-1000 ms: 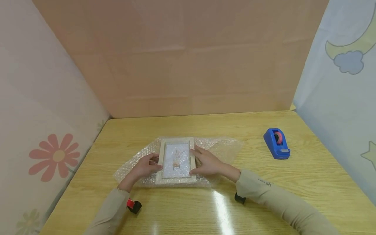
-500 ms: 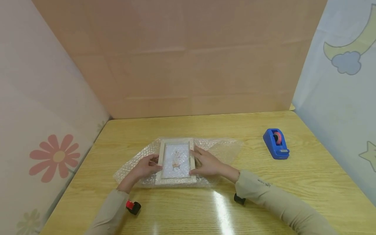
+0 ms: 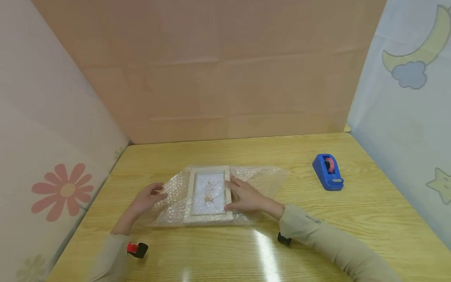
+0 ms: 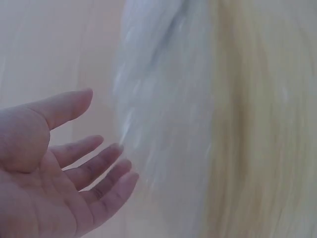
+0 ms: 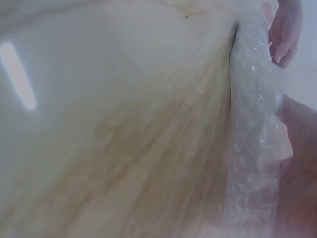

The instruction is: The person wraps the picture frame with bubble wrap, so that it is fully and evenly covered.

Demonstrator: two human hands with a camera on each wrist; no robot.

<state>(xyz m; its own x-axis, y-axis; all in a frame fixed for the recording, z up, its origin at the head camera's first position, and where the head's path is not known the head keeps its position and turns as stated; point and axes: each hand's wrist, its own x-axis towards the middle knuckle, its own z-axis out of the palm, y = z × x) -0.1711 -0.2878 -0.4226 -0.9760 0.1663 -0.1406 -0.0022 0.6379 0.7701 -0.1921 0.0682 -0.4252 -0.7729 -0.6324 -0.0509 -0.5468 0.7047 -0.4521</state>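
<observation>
A pale picture frame (image 3: 189, 196) with a small drawing in it lies flat in the head view. Clear bubble wrap (image 3: 267, 176) spreads out on both sides, and its glints also show across the picture. My left hand (image 3: 147, 199) is beside the wrap's left end, away from the frame, and its separated, loosely bent fingers hold nothing in the left wrist view. At the frame's right border, the thumb and fingertips of my right hand (image 3: 246, 196) touch, spread apart. The right wrist view shows that hand against the wrap (image 5: 255, 124).
A blue tape dispenser (image 3: 327, 172) with a pink roll stands at the right of the wooden table (image 3: 317, 227). A brown panel (image 3: 218, 78) closes off the back. Patterned walls stand on both sides.
My left hand has let go of the frame's left border and moved left to the bubble wrap's end. My right hand has stayed at the right border.
</observation>
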